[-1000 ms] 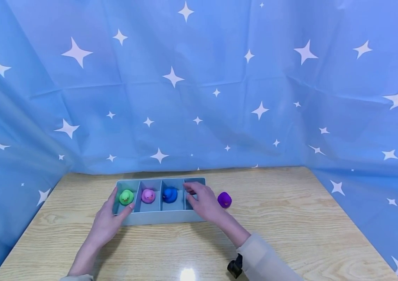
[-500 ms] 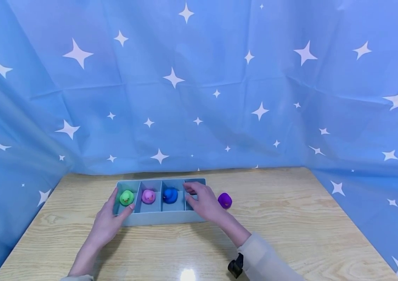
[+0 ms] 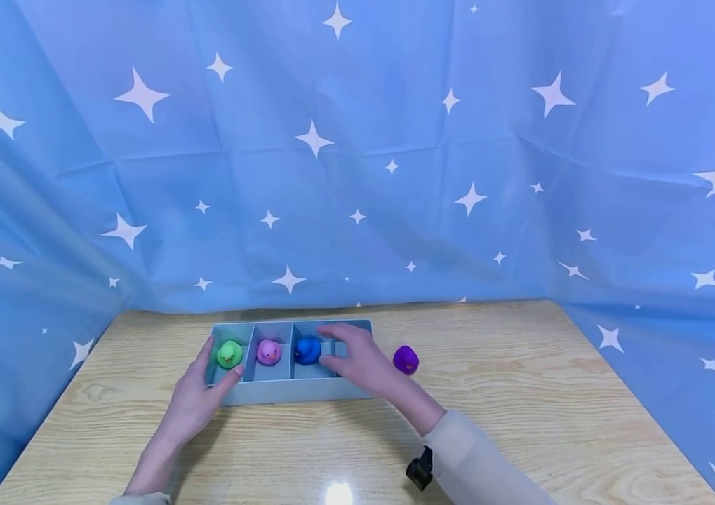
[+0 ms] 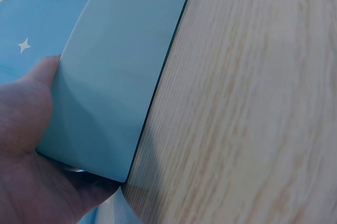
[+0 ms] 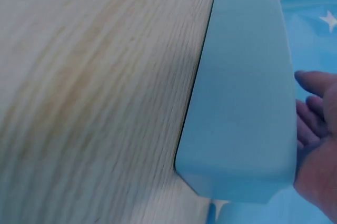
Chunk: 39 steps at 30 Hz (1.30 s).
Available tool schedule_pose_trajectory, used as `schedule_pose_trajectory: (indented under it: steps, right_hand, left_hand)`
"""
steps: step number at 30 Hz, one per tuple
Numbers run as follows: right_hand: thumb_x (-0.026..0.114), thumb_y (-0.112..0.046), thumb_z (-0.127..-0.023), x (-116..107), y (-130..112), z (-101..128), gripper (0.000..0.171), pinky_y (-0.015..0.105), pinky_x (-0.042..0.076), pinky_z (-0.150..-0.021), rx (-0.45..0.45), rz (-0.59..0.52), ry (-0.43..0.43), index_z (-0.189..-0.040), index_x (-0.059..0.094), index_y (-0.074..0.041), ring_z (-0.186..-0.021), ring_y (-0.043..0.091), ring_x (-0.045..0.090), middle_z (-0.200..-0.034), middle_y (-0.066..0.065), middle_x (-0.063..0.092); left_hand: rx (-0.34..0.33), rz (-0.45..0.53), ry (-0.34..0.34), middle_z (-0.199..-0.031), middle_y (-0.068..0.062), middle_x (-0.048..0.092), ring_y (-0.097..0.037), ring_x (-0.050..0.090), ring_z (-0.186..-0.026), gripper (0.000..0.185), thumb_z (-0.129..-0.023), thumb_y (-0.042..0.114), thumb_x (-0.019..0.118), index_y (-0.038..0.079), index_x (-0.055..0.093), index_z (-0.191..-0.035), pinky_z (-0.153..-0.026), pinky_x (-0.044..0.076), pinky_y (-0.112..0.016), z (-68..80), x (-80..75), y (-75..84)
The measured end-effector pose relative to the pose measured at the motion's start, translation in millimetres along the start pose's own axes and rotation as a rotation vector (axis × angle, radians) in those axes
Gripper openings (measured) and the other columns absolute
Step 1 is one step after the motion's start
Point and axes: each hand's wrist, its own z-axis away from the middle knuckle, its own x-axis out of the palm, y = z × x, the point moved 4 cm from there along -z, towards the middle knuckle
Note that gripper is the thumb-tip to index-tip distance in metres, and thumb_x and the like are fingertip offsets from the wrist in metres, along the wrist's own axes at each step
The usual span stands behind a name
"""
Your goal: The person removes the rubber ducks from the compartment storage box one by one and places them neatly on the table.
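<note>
A pale blue box with several compartments (image 3: pixel 294 391) stands on the table. From the left, its compartments hold a green rubber duck (image 3: pixel 229 354), a pink rubber duck (image 3: pixel 269 352) and a blue rubber duck (image 3: pixel 307 350). My left hand (image 3: pixel 196 396) grips the box's left end, thumb over the front rim and fingers around the end wall. Over the box's right part is my right hand (image 3: pixel 363 358), thumb and fingers parted, fingertips right beside the blue duck. The hand covers much of the rightmost compartment. In the right wrist view, the right-hand fingers (image 5: pixel 310 113) show behind the front wall.
A purple toy (image 3: pixel 405 360), like the ducks in size, lies on the wooden table (image 3: pixel 521 407) just right of the box. A blue star-patterned curtain (image 3: pixel 395 231) hangs behind the table and along both sides. A black device (image 3: pixel 420 468) sits at the right sleeve.
My right hand has shifted left from the rightmost compartment to the blue duck's side. The left hand keeps its grip on the box end, and the ducks stay in place.
</note>
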Motion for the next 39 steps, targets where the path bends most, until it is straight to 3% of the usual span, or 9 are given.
schedule_pose_trajectory:
  steps: [11,20,33,39]
  right_hand:
    - [0.071,-0.011,-0.098,14.6,-2.8,-23.5,0.043,0.042,0.05,-0.105,0.008,0.103,-0.081,-0.139,0.062,-0.003,-0.125,0.026,0.062,-0.138,0.011,0.064]
    - [0.075,-0.014,-0.096,20.6,4.6,-33.6,0.05,0.042,0.047,-0.109,0.043,0.242,-0.135,-0.144,0.06,-0.008,-0.132,0.027,0.056,-0.142,0.008,0.062]
    - [0.076,-0.017,-0.095,30.8,-0.4,-42.0,0.05,0.042,0.049,-0.105,0.074,0.373,-0.174,-0.142,0.062,-0.007,-0.125,0.03,0.059,-0.135,0.011,0.066]
    - [0.078,-0.018,-0.094,37.2,0.3,-46.8,0.042,0.038,0.049,-0.104,0.046,0.456,-0.175,-0.134,0.069,-0.008,-0.12,0.028,0.061,-0.127,0.007,0.07]
  left_hand:
    - [0.011,0.007,0.008,-0.163,-0.036,0.015,-0.055,0.016,-0.148,0.097,-0.103,0.054,0.056,0.004,0.0,-0.164,-0.116,0.021,-0.068,1.5,0.9,2.4]
    - [0.024,0.008,0.01,-0.162,-0.037,0.016,-0.055,0.016,-0.148,0.097,-0.103,0.054,0.056,0.004,0.0,-0.164,-0.116,0.021,-0.068,0.3,1.2,3.8]
    - [0.006,-0.004,0.003,-0.163,-0.036,0.014,-0.055,0.015,-0.148,0.098,-0.102,0.056,0.055,0.004,-0.001,-0.164,-0.117,0.021,-0.068,0.1,-0.1,2.6]
    - [-0.004,0.003,-0.003,-0.163,-0.036,0.012,-0.055,0.014,-0.149,0.099,-0.102,0.058,0.055,0.006,-0.002,-0.164,-0.117,0.02,-0.068,0.1,-0.7,0.7]
